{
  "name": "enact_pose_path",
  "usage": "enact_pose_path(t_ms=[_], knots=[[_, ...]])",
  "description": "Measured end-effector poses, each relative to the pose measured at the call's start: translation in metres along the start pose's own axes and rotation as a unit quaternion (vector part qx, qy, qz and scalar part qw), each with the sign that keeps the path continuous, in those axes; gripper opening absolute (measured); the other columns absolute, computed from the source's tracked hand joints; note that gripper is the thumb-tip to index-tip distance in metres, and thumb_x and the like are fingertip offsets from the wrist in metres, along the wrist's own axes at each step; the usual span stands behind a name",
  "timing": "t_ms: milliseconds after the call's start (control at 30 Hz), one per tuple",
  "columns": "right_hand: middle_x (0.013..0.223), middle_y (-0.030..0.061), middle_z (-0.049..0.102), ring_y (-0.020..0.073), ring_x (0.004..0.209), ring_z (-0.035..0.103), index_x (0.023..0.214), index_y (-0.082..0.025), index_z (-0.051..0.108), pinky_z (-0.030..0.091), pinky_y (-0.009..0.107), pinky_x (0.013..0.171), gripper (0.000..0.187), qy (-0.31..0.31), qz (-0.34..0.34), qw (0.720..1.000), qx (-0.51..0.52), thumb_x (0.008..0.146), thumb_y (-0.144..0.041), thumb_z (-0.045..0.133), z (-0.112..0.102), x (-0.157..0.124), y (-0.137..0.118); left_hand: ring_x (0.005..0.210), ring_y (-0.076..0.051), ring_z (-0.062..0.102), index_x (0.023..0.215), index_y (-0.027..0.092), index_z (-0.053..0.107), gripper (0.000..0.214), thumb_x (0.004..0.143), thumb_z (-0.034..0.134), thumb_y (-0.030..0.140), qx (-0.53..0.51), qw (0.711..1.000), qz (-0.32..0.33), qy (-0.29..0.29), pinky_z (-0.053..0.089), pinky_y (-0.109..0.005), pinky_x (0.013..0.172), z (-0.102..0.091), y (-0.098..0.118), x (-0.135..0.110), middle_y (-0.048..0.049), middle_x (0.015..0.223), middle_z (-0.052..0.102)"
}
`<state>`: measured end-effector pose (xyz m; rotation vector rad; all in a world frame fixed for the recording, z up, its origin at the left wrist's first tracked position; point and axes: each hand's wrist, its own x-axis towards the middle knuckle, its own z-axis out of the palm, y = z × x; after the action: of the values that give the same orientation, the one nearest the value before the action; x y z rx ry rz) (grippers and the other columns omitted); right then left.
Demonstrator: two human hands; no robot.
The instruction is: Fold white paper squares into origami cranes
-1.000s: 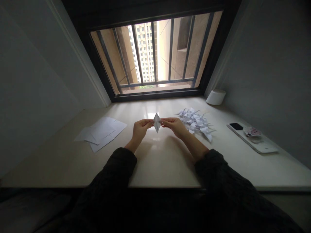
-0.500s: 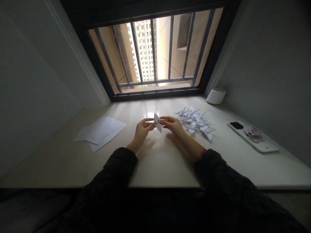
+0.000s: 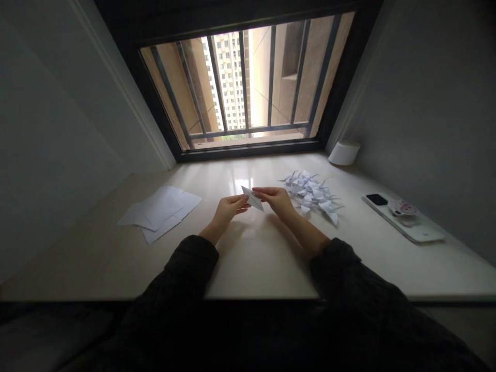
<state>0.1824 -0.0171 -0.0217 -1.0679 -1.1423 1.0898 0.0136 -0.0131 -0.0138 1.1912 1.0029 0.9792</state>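
A small sheet of white paper folded into a narrow diamond (image 3: 253,200) is held above the counter, tilted with its upper point to the left. My left hand (image 3: 228,211) pinches its left edge between thumb and fingers. On the other side my right hand (image 3: 277,200) grips the upper right edge, thumb and index finger closed on it. Just right of that hand lies a pile of folded paper cranes (image 3: 310,191) with thin pointed necks and tails.
Loose white paper sheets (image 3: 163,209) overlap on the left of the pale counter (image 3: 256,268). At the right lies a phone (image 3: 406,219) with a round grip on its back. A white cylinder (image 3: 344,153) stands near the barred window (image 3: 248,88).
The folded paper has turned from nearly upright to a more slanted pose, its top point swinging left. My left hand has dropped slightly, and the fingers of both hands have shifted on it.
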Motion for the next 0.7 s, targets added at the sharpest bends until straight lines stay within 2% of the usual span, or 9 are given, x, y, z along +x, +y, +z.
enact_pose_path(t_ms=[167,300,467,600,700], knots=[[0.082,0.0062,0.075,0.0204,0.074,0.068,0.086,-0.020,0.076,0.053,0.034,0.072,0.035,-0.006,0.026,0.999,0.041,0.057,-0.039,0.079,0.001,0.001,0.005,0.085,-0.021,0.065,0.096,0.013,0.073,0.050,0.059,0.078,0.047,0.006,1.000,0.005,0.004,0.047,-0.038,0.088,0.002,-0.001,-0.001,-0.0119,0.090,0.072],[0.081,0.0065,0.074,0.0191,0.073,0.067,0.086,-0.019,0.076,0.051,0.033,0.071,0.036,-0.006,0.041,0.999,0.032,0.054,-0.036,0.081,-0.002,0.004,0.011,0.081,-0.020,0.065,0.094,0.013,0.074,0.051,0.057,0.079,0.047,0.016,1.000,0.012,0.011,0.048,-0.038,0.086,0.002,-0.001,-0.001,-0.0116,0.087,0.072],[0.073,0.0049,0.073,0.0156,0.067,0.064,0.085,-0.020,0.076,0.048,0.029,0.066,0.035,-0.034,0.056,0.998,0.022,0.054,-0.036,0.081,-0.007,0.005,0.009,0.078,-0.019,0.065,0.090,0.014,0.075,0.047,0.060,0.078,0.049,0.044,0.999,0.016,0.000,0.049,-0.037,0.082,0.000,-0.001,-0.001,-0.0111,0.085,0.072],[0.057,0.0001,0.066,0.0124,0.056,0.058,0.088,-0.018,0.075,0.046,0.028,0.061,0.043,-0.061,0.024,0.998,0.005,0.052,-0.038,0.082,-0.006,0.002,0.002,0.076,-0.019,0.065,0.086,0.015,0.075,0.044,0.062,0.075,0.052,0.076,0.997,0.024,-0.003,0.050,-0.035,0.078,0.001,0.000,-0.002,-0.0101,0.080,0.072],[0.055,-0.0014,0.064,0.0131,0.056,0.057,0.092,-0.017,0.073,0.047,0.029,0.062,0.048,-0.072,-0.011,0.997,-0.011,0.051,-0.042,0.082,-0.003,0.000,-0.002,0.077,-0.019,0.064,0.084,0.015,0.075,0.043,0.063,0.074,0.053,0.073,0.997,0.030,0.018,0.050,-0.033,0.076,0.002,0.002,-0.003,-0.0094,0.081,0.071]])
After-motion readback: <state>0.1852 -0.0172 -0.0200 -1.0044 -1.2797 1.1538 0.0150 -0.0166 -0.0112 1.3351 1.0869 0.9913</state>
